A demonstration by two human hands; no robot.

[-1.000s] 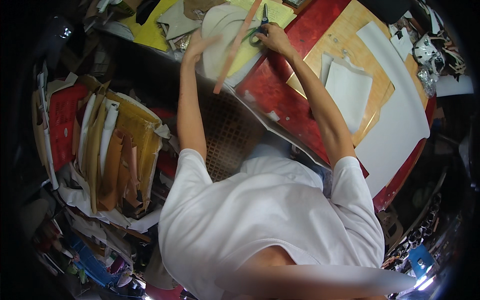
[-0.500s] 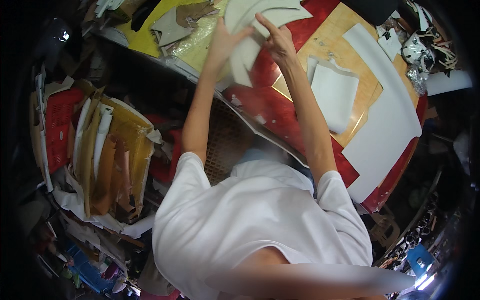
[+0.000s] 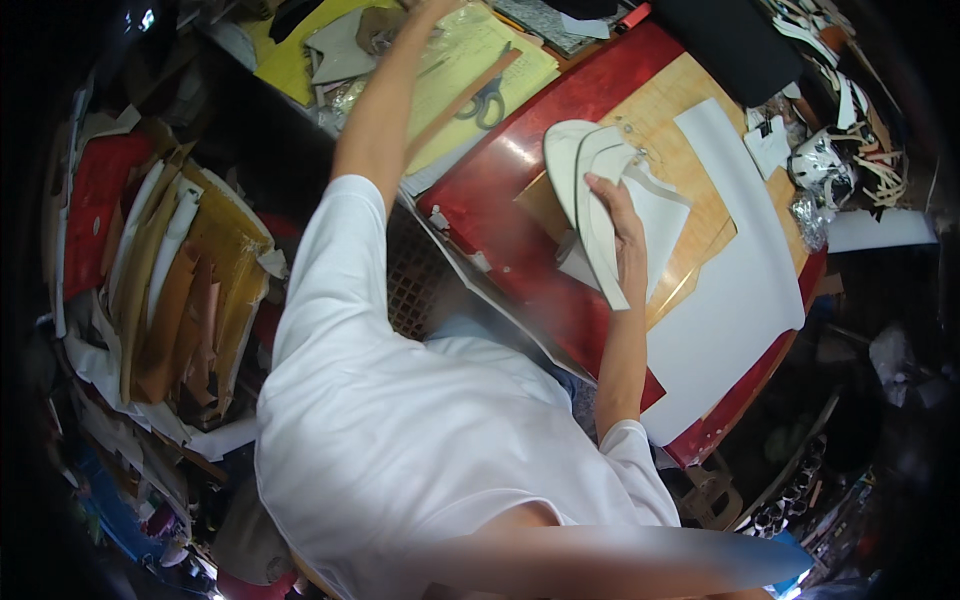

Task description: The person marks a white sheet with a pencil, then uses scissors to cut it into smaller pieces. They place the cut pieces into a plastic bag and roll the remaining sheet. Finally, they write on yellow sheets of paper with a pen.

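A person in a white T-shirt (image 3: 400,440) is working at a cluttered red table (image 3: 510,250). The right hand (image 3: 622,225) is pressing down on a stack of curved white cut pieces (image 3: 590,190), fingers spread flat across them rather than closed around them; the pieces are lying on a pale wooden board (image 3: 690,130) that is resting on the red table. A large white sheet (image 3: 745,290) is lying across the board's far side, toward the table's right edge. The left arm is stretching up and away from the board toward the top of the view, where the left hand (image 3: 425,8) is running out of sight, so its fingers cannot be told. Scissors (image 3: 485,100) are lying on yellow paper (image 3: 480,60) just beside that forearm, left of the board.
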